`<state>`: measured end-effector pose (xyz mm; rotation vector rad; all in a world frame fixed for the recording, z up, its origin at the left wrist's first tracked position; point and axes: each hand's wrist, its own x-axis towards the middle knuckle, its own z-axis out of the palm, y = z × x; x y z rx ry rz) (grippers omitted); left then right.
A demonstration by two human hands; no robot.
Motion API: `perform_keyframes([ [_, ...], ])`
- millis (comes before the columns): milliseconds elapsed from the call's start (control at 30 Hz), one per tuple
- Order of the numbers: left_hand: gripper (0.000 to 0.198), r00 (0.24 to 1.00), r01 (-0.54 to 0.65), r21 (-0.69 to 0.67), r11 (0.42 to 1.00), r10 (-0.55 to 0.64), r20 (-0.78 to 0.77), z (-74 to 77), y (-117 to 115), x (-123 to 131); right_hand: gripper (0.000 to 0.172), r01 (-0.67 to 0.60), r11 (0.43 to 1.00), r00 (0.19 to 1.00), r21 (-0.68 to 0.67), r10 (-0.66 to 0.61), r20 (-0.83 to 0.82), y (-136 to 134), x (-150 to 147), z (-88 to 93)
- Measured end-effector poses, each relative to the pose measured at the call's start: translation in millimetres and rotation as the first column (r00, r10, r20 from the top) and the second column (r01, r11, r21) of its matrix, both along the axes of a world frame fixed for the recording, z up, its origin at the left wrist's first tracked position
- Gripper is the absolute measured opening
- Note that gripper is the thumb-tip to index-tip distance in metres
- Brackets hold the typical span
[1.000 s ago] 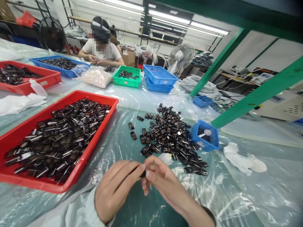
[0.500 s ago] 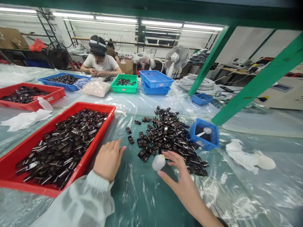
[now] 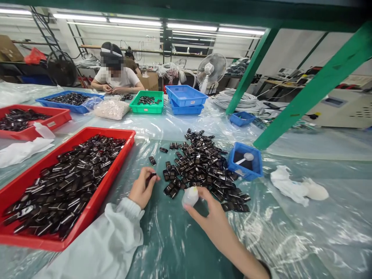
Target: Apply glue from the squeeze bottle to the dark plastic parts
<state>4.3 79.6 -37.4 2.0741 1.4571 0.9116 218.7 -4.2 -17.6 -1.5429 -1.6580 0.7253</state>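
My left hand pinches a small black glossy plastic piece between thumb and fingers, just right of the large red tray. With thumb and fingers around its side, my right hand grips a small translucent white bottle that has a yellowish tip. Beyond both hands spreads a heap of black glossy pieces like the pinched one. A few of them lie apart at the heap's left side. The palm side of my right hand is partly hidden.
On the left, a red tray holds many black pieces. A small blue bin with a white spoon adjoins the heap. White crumpled cloth lies right. Across the plastic-covered table sits a person, near a green tray.
My left hand has moved forward and taken up a black piece. My right hand has closed from an open spread onto the white bottle. The view has shifted slightly.
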Motion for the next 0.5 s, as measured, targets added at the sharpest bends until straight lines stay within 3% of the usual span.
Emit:
perform_keyframes([
  [267,0.036,1.000,0.009,-0.065,0.998,-0.009,-0.004,7.2,-36.9,-7.8,0.030,0.017,1.000,0.983,-0.008,-0.018,-0.182,-10.0,7.3,6.0],
  [500,0.038,0.987,0.090,-0.076,0.993,-0.100,-0.129,-5.8,-41.5,-3.6,0.034,-0.009,0.996,0.985,-0.084,-0.006,-0.175,-16.0,6.8,9.7],
])
